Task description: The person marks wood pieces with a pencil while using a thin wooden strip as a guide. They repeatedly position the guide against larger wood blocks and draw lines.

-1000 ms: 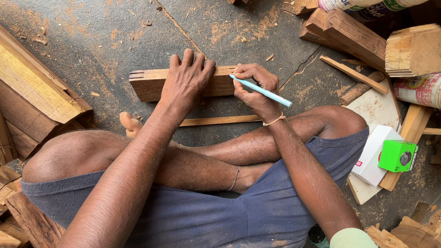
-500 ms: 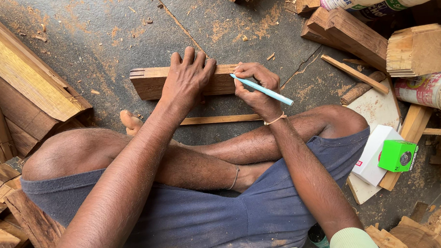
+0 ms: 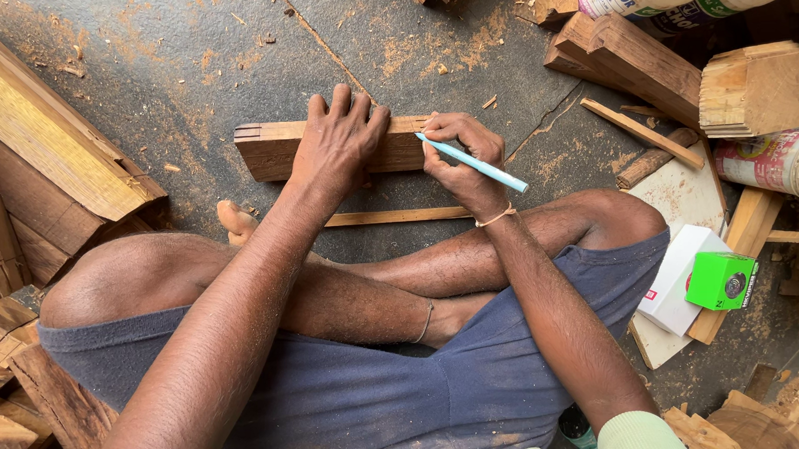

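A white box (image 3: 680,279) with a green box (image 3: 720,281) on it sits at the right, both closed. On the dusty floor (image 3: 191,72), the left hand (image 3: 339,147) presses flat on the plank (image 3: 269,151); the right hand (image 3: 464,160) has a closed grip on a pen (image 3: 477,164) at the plank's right end.

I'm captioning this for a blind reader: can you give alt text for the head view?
Seated cross-legged on a dusty floor, a person presses the left hand on a wooden block while the right hand holds a light blue pen to it. Wood offcuts lie around.
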